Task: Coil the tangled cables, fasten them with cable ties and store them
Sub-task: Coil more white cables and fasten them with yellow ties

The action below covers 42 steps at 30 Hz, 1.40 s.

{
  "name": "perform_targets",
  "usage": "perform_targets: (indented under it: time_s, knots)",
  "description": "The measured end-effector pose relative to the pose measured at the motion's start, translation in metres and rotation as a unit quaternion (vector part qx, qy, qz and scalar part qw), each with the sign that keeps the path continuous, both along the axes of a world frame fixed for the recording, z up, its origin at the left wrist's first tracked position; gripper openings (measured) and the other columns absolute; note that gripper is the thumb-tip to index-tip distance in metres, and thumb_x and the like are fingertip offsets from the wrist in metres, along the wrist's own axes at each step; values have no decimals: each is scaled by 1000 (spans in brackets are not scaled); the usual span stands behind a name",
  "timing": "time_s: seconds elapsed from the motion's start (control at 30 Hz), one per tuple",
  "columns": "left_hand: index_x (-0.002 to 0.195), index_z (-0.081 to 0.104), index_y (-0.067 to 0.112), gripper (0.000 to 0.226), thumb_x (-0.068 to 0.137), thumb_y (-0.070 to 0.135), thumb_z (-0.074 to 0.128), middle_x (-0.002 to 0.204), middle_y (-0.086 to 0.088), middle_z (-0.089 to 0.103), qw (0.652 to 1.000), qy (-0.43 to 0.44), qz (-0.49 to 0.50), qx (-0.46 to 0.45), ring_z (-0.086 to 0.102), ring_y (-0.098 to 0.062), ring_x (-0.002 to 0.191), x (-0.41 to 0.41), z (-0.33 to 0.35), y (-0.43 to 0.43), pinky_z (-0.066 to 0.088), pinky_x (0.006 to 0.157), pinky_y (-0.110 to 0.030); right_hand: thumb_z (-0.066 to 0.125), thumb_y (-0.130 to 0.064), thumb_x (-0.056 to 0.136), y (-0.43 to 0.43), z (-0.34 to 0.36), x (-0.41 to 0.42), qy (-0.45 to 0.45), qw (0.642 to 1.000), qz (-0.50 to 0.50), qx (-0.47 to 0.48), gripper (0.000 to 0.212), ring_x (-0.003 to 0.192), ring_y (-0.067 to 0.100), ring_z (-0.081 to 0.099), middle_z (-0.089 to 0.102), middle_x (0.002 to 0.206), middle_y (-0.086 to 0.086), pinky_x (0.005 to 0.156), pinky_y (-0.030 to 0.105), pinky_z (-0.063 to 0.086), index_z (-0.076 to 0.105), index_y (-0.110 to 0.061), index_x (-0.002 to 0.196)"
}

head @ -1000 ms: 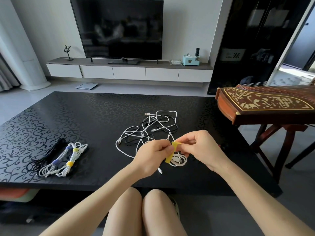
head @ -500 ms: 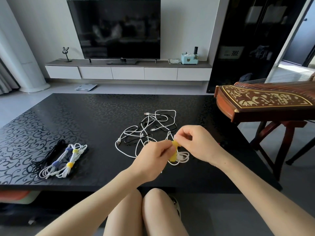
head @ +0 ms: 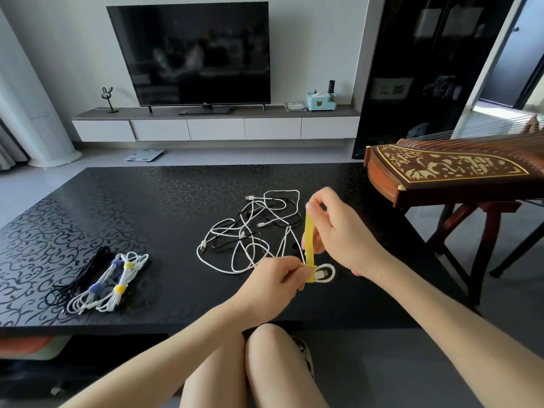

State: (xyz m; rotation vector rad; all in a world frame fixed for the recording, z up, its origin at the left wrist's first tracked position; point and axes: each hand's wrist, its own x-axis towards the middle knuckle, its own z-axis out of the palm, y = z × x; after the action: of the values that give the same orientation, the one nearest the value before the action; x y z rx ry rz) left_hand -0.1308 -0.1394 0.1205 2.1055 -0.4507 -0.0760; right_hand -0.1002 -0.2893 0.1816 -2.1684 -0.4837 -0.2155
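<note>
Head view: both hands work low over the near right part of the desk (head: 147,207), ahead of the person's knees.
Left hand (head: 273,278): pinches the small white coil (head: 325,273) together with the foot of the yellow tie (head: 309,240).
Right hand (head: 338,231): pinches the tie's upper end, with the strap drawn upright and taut.
Task thing: the coil is held just above the desk, and its free length seems to run back into the loose tangle (head: 259,231) just behind.
Risk, coil: a slack left pinch would likely let the loops spring open before the strap closes.
Risk, tie: pulled too hard or askew, the strap may slip off the coil or wrap crooked.
Risk, tangle: lifting the coil could drag the trailing cable and tighten knots.
Finished bundles (head: 109,287): these lie well apart at the left, near the front edge, where a stray sweep could push them off.
Edges: the desk's front edge lies close beneath the wrists, and the zither (head: 456,172) juts in at the right, above desk height.
Open room: it is widest between tangle and bundles, and beyond the tangle.
</note>
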Motion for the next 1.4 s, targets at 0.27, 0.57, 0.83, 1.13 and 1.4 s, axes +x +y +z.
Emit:
perform_targets:
  time_s: [0.27, 0.57, 0.83, 1.13, 1.4]
  knots:
    - [74, 51, 15, 23, 95, 24, 54, 45, 9, 48, 999, 24, 21, -41, 38, -8, 44, 0, -5, 1, 34, 49, -22, 74, -10, 79, -12, -24, -5, 98, 992, 11, 82, 25, 59, 15, 68, 72, 68, -1, 56, 19, 52, 61, -20, 98]
    - [98, 48, 21, 9, 92, 14, 46, 63, 17, 45, 957, -264, -20, 118, 40, -14, 59, -5, 6, -2, 32, 51, -22, 66, 4, 78, -6, -24, -1, 121, 988, -19, 90, 35, 45, 10, 58, 65, 53, 3, 44, 20, 47, 57, -27, 94]
    - [81, 53, 5, 6, 87, 6, 51, 60, -3, 55, 933, -334, -11, 134, 46, -23, 54, -4, 10, -10, 38, 49, -34, 62, 12, 72, -13, -20, 9, 173, 975, -45, 133, 35, 38, 14, 48, 59, 46, 2, 39, 23, 39, 59, -15, 94]
    - [68, 55, 25, 18, 83, 17, 58, 55, 6, 46, 968, 45, -14, -246, 35, -8, 51, 7, 11, -14, 30, 51, -16, 60, 14, 72, -17, -31, 17, 209, 946, -92, 232, 21, 42, 9, 52, 55, 49, 3, 44, 21, 45, 65, -6, 75]
    - [82, 63, 9, 4, 80, 12, 62, 64, -7, 60, 943, 97, -47, -314, 49, -12, 58, 9, 1, -7, 35, 52, -16, 49, 7, 89, -17, -77, -4, 441, 748, 38, 495, 15, 48, 5, 53, 59, 61, 5, 44, 13, 43, 62, 2, 84]
